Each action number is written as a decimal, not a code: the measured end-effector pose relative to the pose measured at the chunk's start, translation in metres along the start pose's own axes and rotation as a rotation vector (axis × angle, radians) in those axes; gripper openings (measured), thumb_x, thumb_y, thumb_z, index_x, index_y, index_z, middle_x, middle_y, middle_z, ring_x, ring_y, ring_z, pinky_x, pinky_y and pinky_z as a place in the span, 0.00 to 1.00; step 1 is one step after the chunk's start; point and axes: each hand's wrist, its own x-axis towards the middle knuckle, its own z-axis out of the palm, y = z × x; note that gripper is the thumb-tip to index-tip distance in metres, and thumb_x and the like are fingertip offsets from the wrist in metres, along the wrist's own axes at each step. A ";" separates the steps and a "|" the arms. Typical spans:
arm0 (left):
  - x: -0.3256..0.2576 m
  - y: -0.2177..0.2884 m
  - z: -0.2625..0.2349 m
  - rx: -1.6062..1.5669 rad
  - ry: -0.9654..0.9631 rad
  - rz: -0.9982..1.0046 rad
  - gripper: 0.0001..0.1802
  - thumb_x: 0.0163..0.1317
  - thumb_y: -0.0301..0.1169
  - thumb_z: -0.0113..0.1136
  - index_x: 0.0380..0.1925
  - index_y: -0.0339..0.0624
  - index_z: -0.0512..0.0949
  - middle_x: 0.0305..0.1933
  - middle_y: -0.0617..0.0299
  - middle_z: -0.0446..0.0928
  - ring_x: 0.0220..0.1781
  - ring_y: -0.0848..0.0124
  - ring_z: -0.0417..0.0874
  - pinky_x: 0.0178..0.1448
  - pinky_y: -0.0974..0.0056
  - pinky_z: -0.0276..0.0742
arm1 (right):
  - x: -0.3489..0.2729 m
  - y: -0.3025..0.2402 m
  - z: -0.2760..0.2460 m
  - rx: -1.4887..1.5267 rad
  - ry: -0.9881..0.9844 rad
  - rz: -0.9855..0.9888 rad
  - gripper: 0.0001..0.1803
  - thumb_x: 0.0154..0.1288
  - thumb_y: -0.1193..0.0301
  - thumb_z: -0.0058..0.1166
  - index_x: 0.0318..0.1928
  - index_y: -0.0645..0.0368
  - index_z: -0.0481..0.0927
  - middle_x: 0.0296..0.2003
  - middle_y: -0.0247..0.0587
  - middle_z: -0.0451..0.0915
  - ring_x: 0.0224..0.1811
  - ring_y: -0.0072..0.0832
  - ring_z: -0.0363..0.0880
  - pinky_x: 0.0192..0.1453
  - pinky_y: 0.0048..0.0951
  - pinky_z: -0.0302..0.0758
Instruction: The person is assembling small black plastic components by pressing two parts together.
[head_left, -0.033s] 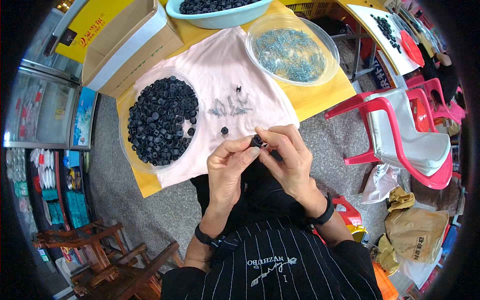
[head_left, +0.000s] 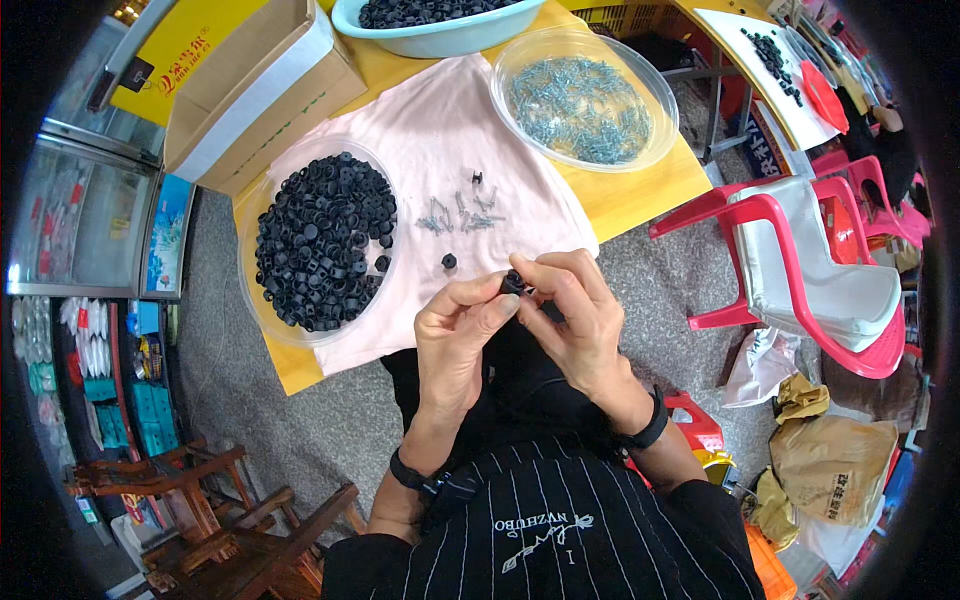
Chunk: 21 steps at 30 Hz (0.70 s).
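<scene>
Close to the table's front edge, both hands meet around a small black plastic part [head_left: 513, 283]. My left hand [head_left: 452, 335] pinches it between thumb and fingertips, and my right hand [head_left: 578, 320] grips it from the other side. Fingers cover much of the part. Beyond them, a loose black plastic knob [head_left: 449, 262] lies on the pink cloth [head_left: 440, 120]. Farther off is a little pile of metal screws [head_left: 460, 216], with a second small black part [head_left: 477, 178] beside it. Black plastic parts [head_left: 325, 230] heap up in a clear round tub on the left.
A clear tub [head_left: 665, 125] of silvery screws stands at the far right of the yellow table [head_left: 650, 195]. Behind are a cardboard box [head_left: 270, 110] and a pale blue basin [head_left: 440, 42] of black parts. To the right stands a pink chair [head_left: 785, 250]; wooden furniture [head_left: 220, 510] is lower left.
</scene>
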 end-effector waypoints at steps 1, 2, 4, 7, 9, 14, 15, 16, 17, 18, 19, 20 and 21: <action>-0.001 -0.001 0.000 -0.024 -0.004 0.002 0.11 0.57 0.16 0.62 0.40 0.34 0.80 0.45 0.53 0.81 0.45 0.72 0.83 0.54 0.70 0.79 | 0.000 -0.001 0.000 -0.009 0.008 -0.004 0.24 0.48 0.82 0.62 0.49 0.62 0.77 0.37 0.43 0.75 0.37 0.37 0.76 0.40 0.32 0.75; -0.001 -0.002 0.000 -0.023 -0.004 0.003 0.11 0.57 0.16 0.62 0.40 0.34 0.80 0.45 0.53 0.81 0.45 0.72 0.83 0.54 0.70 0.79 | 0.000 -0.001 0.001 -0.018 0.016 -0.009 0.23 0.48 0.82 0.62 0.49 0.62 0.78 0.36 0.43 0.76 0.37 0.38 0.75 0.41 0.32 0.75; -0.002 -0.004 0.000 -0.006 0.026 0.000 0.10 0.56 0.15 0.62 0.39 0.34 0.80 0.44 0.53 0.81 0.44 0.72 0.83 0.53 0.70 0.79 | -0.001 -0.001 0.001 -0.039 0.016 -0.021 0.23 0.48 0.81 0.62 0.48 0.62 0.78 0.36 0.43 0.76 0.37 0.38 0.75 0.40 0.32 0.74; -0.003 -0.005 0.002 -0.023 0.021 0.033 0.10 0.56 0.15 0.62 0.39 0.33 0.80 0.43 0.53 0.82 0.44 0.73 0.83 0.52 0.71 0.80 | 0.000 -0.002 -0.001 -0.071 0.013 -0.040 0.21 0.48 0.81 0.63 0.47 0.63 0.79 0.36 0.42 0.76 0.34 0.33 0.75 0.36 0.28 0.74; -0.004 -0.006 0.001 -0.043 0.026 0.016 0.10 0.56 0.15 0.62 0.39 0.33 0.80 0.43 0.53 0.82 0.43 0.73 0.83 0.52 0.71 0.80 | 0.001 -0.002 -0.002 -0.082 0.011 -0.046 0.21 0.48 0.81 0.64 0.46 0.62 0.81 0.35 0.42 0.76 0.32 0.29 0.75 0.33 0.25 0.74; -0.005 -0.005 0.000 -0.085 0.055 -0.003 0.10 0.56 0.14 0.62 0.39 0.33 0.80 0.43 0.53 0.81 0.43 0.73 0.83 0.52 0.71 0.80 | 0.006 0.003 -0.002 -0.091 -0.010 -0.186 0.18 0.48 0.80 0.65 0.43 0.64 0.80 0.34 0.41 0.77 0.32 0.30 0.75 0.32 0.27 0.73; -0.005 -0.005 0.000 -0.071 0.062 0.005 0.09 0.56 0.15 0.62 0.39 0.32 0.80 0.43 0.53 0.81 0.43 0.73 0.83 0.51 0.71 0.80 | 0.008 0.003 -0.003 -0.091 -0.016 -0.190 0.18 0.48 0.80 0.65 0.43 0.64 0.80 0.34 0.41 0.77 0.32 0.30 0.75 0.32 0.27 0.73; -0.004 -0.004 0.001 -0.057 0.068 0.013 0.09 0.57 0.15 0.62 0.38 0.32 0.80 0.42 0.54 0.81 0.42 0.73 0.83 0.51 0.72 0.80 | 0.010 0.002 -0.004 -0.088 -0.071 -0.140 0.17 0.48 0.79 0.65 0.42 0.64 0.80 0.34 0.41 0.77 0.31 0.30 0.75 0.32 0.26 0.73; -0.003 -0.001 0.000 -0.062 0.073 0.018 0.09 0.57 0.15 0.62 0.38 0.32 0.80 0.42 0.54 0.81 0.42 0.73 0.83 0.51 0.72 0.80 | 0.013 0.001 -0.006 -0.084 -0.127 -0.090 0.17 0.49 0.79 0.65 0.42 0.63 0.80 0.34 0.40 0.77 0.31 0.29 0.76 0.32 0.26 0.73; -0.002 0.003 -0.003 0.113 0.092 0.011 0.10 0.57 0.16 0.63 0.40 0.32 0.80 0.42 0.55 0.81 0.41 0.75 0.82 0.50 0.72 0.79 | 0.018 0.000 -0.008 -0.084 -0.133 -0.096 0.17 0.49 0.79 0.65 0.42 0.63 0.80 0.34 0.40 0.77 0.31 0.29 0.76 0.32 0.26 0.73; -0.001 0.008 -0.004 0.288 0.111 0.004 0.10 0.57 0.17 0.63 0.41 0.32 0.80 0.42 0.57 0.81 0.40 0.76 0.81 0.48 0.73 0.79 | 0.026 0.000 -0.010 -0.031 -0.228 -0.003 0.15 0.50 0.78 0.64 0.41 0.63 0.79 0.33 0.42 0.76 0.32 0.33 0.75 0.33 0.29 0.73; -0.001 0.014 -0.003 0.284 0.115 0.014 0.10 0.57 0.17 0.63 0.41 0.32 0.80 0.42 0.57 0.81 0.40 0.76 0.81 0.48 0.73 0.79 | 0.035 0.001 -0.012 0.025 -0.324 0.085 0.14 0.51 0.78 0.63 0.40 0.63 0.79 0.32 0.43 0.75 0.32 0.37 0.75 0.35 0.31 0.73; 0.001 0.020 0.000 0.567 0.119 0.119 0.12 0.57 0.18 0.63 0.42 0.32 0.79 0.42 0.56 0.81 0.40 0.74 0.81 0.48 0.71 0.78 | 0.050 0.006 -0.016 0.008 -0.297 0.077 0.13 0.53 0.76 0.63 0.40 0.62 0.78 0.31 0.43 0.75 0.30 0.36 0.75 0.31 0.32 0.72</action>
